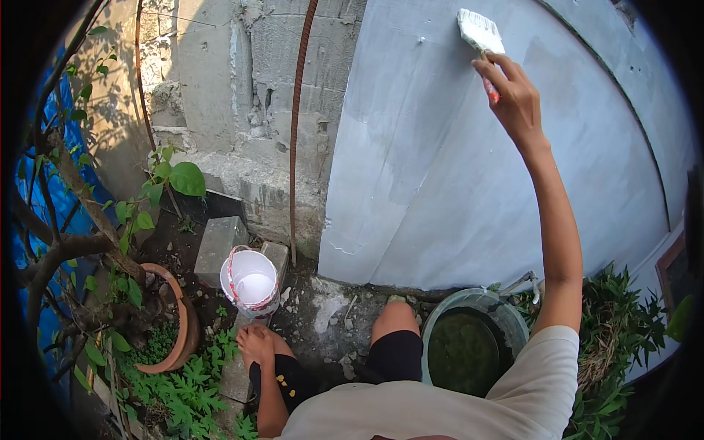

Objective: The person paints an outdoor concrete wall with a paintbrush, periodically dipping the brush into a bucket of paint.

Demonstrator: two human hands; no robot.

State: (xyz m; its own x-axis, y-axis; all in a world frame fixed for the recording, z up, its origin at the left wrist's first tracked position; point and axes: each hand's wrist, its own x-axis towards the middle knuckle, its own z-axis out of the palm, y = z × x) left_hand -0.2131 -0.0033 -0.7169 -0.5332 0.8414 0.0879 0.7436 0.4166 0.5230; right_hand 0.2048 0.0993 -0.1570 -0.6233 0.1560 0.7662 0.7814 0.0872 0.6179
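Note:
My right hand (514,96) grips a paintbrush (479,30) by its red and white handle, with the white-coated bristles pointing up and left over the upper part of a smooth wall (407,165) coated pale grey-white. My left hand (257,344) rests on my left knee; its fingers look curled, but whether they are closed is not clear. Just beyond it stands a white paint bucket (250,283), its rim and handle smeared with red and white, holding white paint.
A rusty rebar (297,132) stands before the bare block wall (269,110). Concrete blocks (221,247) lie behind the bucket. At left are a terracotta pot (187,330) and tree branches (60,247). A tub of murky green water (467,346) sits at my right, below a pipe tap (533,286).

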